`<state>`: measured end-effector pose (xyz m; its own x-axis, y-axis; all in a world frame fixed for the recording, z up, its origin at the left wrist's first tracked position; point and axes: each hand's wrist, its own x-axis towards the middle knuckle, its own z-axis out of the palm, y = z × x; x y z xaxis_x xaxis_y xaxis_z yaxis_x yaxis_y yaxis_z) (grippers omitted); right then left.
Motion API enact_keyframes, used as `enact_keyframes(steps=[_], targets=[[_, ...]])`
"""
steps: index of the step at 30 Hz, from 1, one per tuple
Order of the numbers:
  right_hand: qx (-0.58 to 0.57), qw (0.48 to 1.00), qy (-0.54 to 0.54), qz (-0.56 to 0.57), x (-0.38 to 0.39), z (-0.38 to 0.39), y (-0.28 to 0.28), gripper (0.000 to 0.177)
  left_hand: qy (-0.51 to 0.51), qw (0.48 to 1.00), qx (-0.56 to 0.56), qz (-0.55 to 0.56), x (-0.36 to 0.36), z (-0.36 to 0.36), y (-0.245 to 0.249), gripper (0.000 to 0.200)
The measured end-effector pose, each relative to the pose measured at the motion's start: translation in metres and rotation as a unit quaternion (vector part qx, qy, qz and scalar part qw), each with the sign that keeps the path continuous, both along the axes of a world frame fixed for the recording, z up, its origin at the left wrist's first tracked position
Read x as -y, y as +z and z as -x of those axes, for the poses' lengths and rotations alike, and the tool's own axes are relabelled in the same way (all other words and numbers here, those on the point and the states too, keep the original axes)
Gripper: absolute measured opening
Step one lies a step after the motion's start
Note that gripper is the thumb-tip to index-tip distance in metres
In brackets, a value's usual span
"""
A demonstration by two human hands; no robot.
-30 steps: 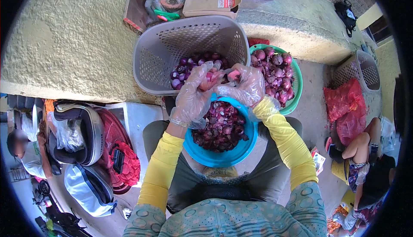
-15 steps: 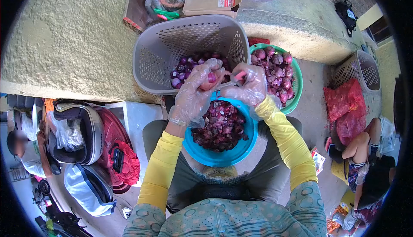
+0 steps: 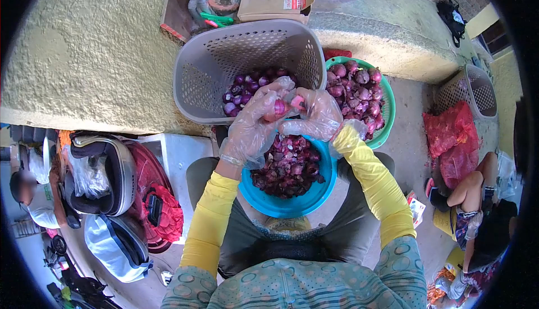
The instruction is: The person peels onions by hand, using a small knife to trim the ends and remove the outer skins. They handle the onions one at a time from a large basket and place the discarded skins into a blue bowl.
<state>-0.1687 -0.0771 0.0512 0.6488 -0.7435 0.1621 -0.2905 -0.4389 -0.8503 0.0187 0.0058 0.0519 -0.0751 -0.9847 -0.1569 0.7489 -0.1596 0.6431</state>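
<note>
A round, reddish-purple onion [image 3: 277, 108] is held in the curled fingers of the left hand [image 3: 251, 126], covered by a clear plastic glove, just beyond a round blue plastic basin [image 3: 323, 195]. A small pink object [image 3: 297, 103], too small to be identified, is pinched between the fingers of the right hand [image 3: 320, 112], likewise gloved and brought close beside the onion. Loose, dark purple onion skins [image 3: 286, 168] are heaped inside the basin. Beyond the basin, glossy purple onions [image 3: 236, 95] are gathered in a grey, perforated plastic basket [image 3: 202, 81]. To the basin's right and farther off, rough-skinned, reddish onions [image 3: 368, 93] are piled in a round, light-green plastic basket [image 3: 388, 98]. Yellow fabric sleeves [image 3: 210, 213] are worn on both forearms, seen on either side of the basin.
</note>
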Motion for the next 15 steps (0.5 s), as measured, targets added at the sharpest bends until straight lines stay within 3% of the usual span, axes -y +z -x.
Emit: enact_keyframes(steps=[2,5,15], targets=[[0.009,1.0,0.026,-0.004,0.0,0.0,0.002,0.062,0.015,0.999,-0.043,-0.005,0.001,0.002,0.002,0.05],[-0.026,0.996,0.02,0.083,-0.001,-0.001,0.007,0.058,0.005,0.997,-0.075,-0.002,0.001,-0.002,-0.002,0.045],[-0.032,0.988,-0.028,0.151,-0.003,-0.003,0.005,0.049,0.004,0.997,-0.069,-0.022,0.0,-0.001,-0.009,0.045]])
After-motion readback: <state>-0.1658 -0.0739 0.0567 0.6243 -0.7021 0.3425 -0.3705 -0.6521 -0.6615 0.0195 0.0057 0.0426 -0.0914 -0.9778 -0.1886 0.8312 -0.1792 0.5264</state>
